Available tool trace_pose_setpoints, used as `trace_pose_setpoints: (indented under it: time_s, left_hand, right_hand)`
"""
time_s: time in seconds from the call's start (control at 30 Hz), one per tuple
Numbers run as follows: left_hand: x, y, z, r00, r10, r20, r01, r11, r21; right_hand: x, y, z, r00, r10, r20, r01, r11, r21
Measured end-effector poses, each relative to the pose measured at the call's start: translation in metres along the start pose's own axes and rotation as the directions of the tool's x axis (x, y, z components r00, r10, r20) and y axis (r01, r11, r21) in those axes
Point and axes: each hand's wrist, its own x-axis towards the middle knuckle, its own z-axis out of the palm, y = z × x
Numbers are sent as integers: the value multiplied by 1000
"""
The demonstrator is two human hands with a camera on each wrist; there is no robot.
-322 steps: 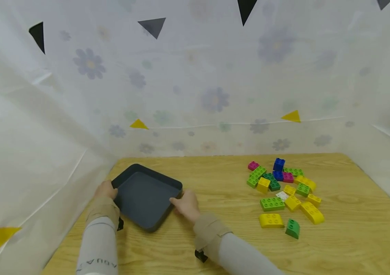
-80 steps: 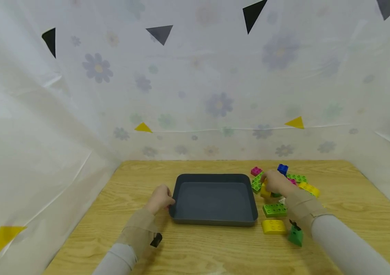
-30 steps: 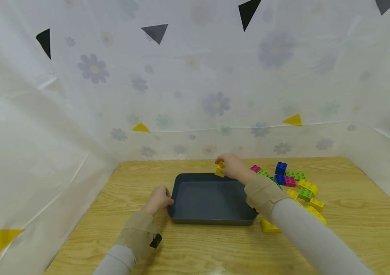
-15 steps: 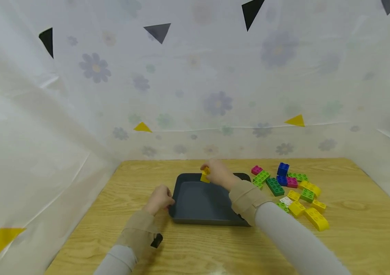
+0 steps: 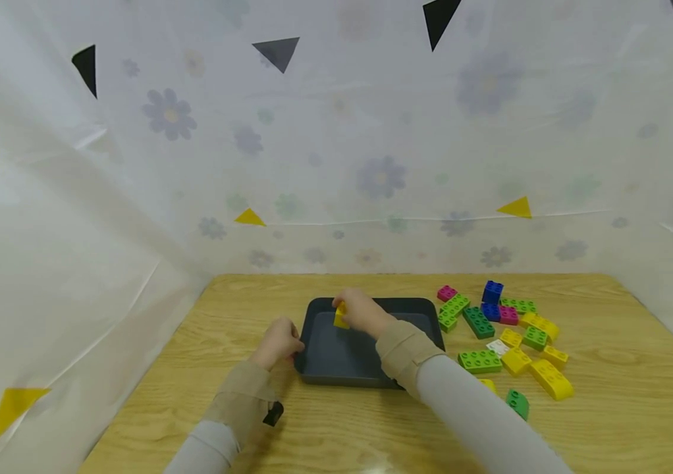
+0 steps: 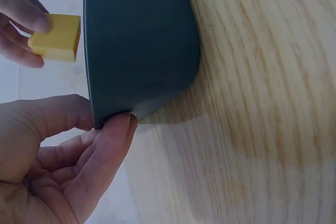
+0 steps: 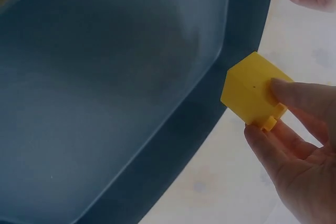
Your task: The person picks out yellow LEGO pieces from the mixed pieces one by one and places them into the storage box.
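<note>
A dark tray [image 5: 342, 380] lies on the wooden table, with no brick resting in it. At its left rim the left hand [image 5: 279, 342] pinches the edge between thumb and finger, as the left wrist view shows at the tray wall [image 6: 142, 35]. The right hand [image 5: 363, 311] holds a yellow brick [image 5: 341, 316] over the tray's back left part. In the right wrist view, thumb and fingertips pinch the yellow brick [image 7: 252, 90], its studs turned toward the palm.
Right of the tray lie several loose bricks, among them a dark green brick [image 5: 479, 322], a light green brick [image 5: 480, 361], a blue brick [image 5: 492, 291] and a curved yellow brick [image 5: 552, 380]. A patterned white sheet [image 5: 336, 164] stands behind the table [image 5: 242, 296].
The right hand took the yellow brick from the pile and has carried it left over the tray. Earlier, both hands moved the tray rightward and straightened it. The left hand stays at its rim.
</note>
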Motion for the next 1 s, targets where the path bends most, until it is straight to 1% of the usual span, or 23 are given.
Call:
trace_pose_setpoints:
  time_s: [0.1, 0.27, 0.63, 0.77, 1.0]
  left_hand:
    - [0, -1, 0, 1000, 0, 1, 0, 1000, -7]
    - [0, -2, 0, 1000, -2, -1, 2, 1000, -15]
    - [-1, -1, 0, 1000, 0, 12, 0, 1000, -27]
    - [-1, -2, 0, 1000, -6, 16, 7, 1000, -29]
    - [-1, -1, 0, 1000, -9, 11, 9, 1000, -22]
  right_hand:
    - [2, 1, 4, 1000, 10, 12, -10, 1000, -6]
    - [4, 2, 10, 1000, 17, 18, -16, 999, -44]
    - [10, 9, 19, 995, 70, 77, -60, 990, -128]
    - [12, 10, 20, 992, 86, 93, -73, 989, -129]
    - [11, 9, 21, 991, 75, 110, -60, 989, -134]
